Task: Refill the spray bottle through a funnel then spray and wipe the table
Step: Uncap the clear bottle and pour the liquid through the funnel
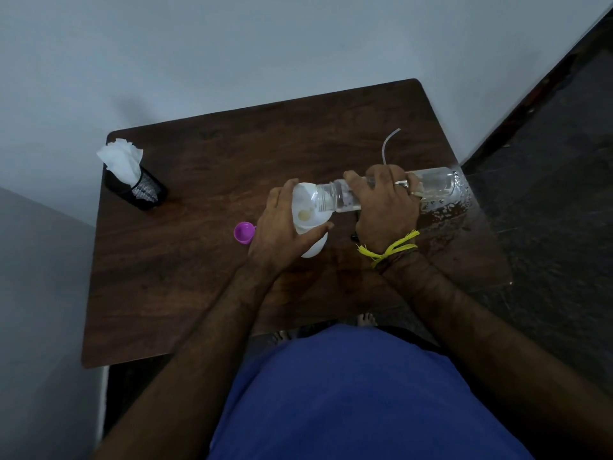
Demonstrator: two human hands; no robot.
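My right hand (384, 204) grips a clear water bottle (434, 185) tipped on its side, its open mouth over a white funnel (306, 207). The funnel sits in the top of a white spray bottle (315, 247) standing on the brown wooden table (199, 260). My left hand (282, 234) curls round the funnel and the top of the spray bottle. A little water lies in the raised end of the clear bottle. The spray head's thin clear tube (388, 146) shows on the table behind my right hand; the head itself is hidden.
A purple cap (244, 232) lies on the table just left of my left hand. A black mesh cup holding white tissues (132, 174) stands at the far left corner. The table's right edge borders dark floor (547, 194); a pale wall runs behind.
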